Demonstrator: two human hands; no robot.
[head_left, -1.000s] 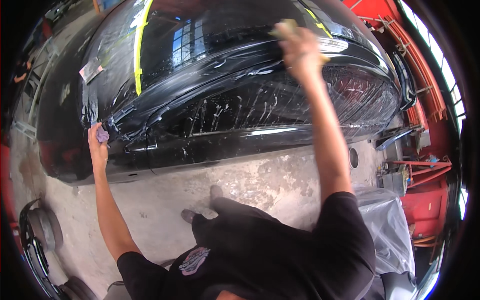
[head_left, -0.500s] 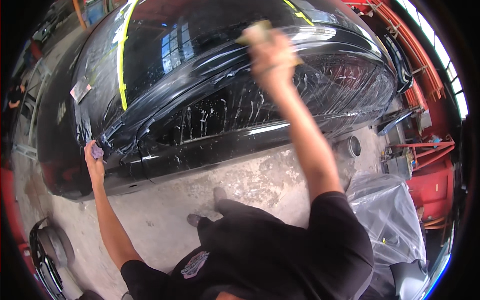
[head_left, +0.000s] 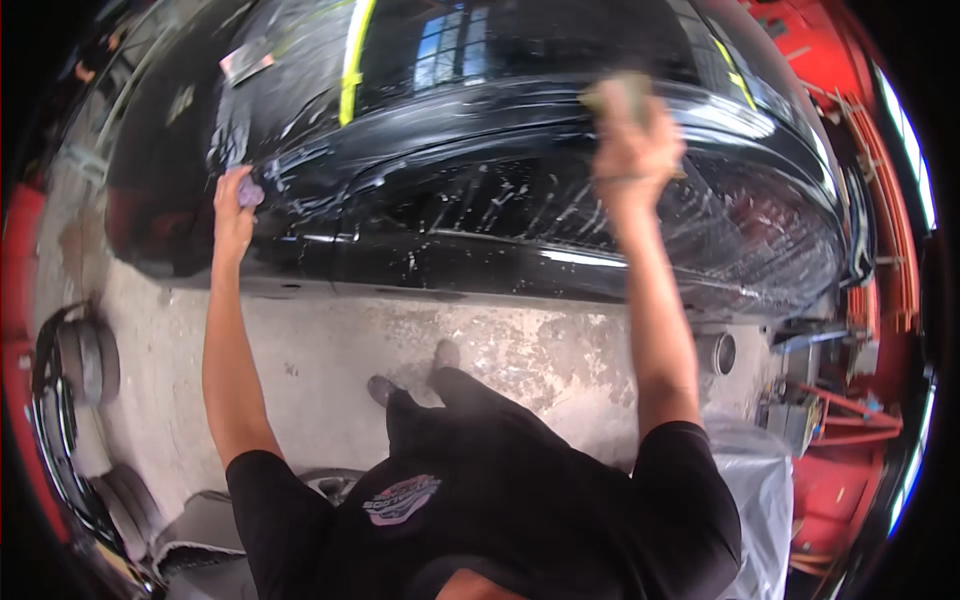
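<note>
A black car (head_left: 400, 262) lies across my view, its side window and roof edge streaked with whitish wet film. My right hand (head_left: 637, 150), smeared by motion, grips a yellowish-green sponge (head_left: 620, 95) against the roof edge above the side window. Farther left, my left hand (head_left: 234, 210) is closed on a small crumpled purple cloth (head_left: 250, 192) and rests on the car near the lower corner of the windshield. A flat, pinkish-grey rectangular pad (head_left: 246, 62) lies on the streaked glass beyond it.
Yellow tape strips (head_left: 354, 70) cross the roof. A round grey bucket (head_left: 716, 353) stands on the concrete floor (head_left: 530, 360) at right, near red metal frames (head_left: 850, 420). Plastic sheeting (head_left: 745, 500) covers something beside my right arm. Tyres (head_left: 90, 360) stand at left.
The whole view has turned and shifted, so the car sits higher and more level. My right hand stays along the roof edge with the sponge; my left hand keeps its place with the purple cloth.
</note>
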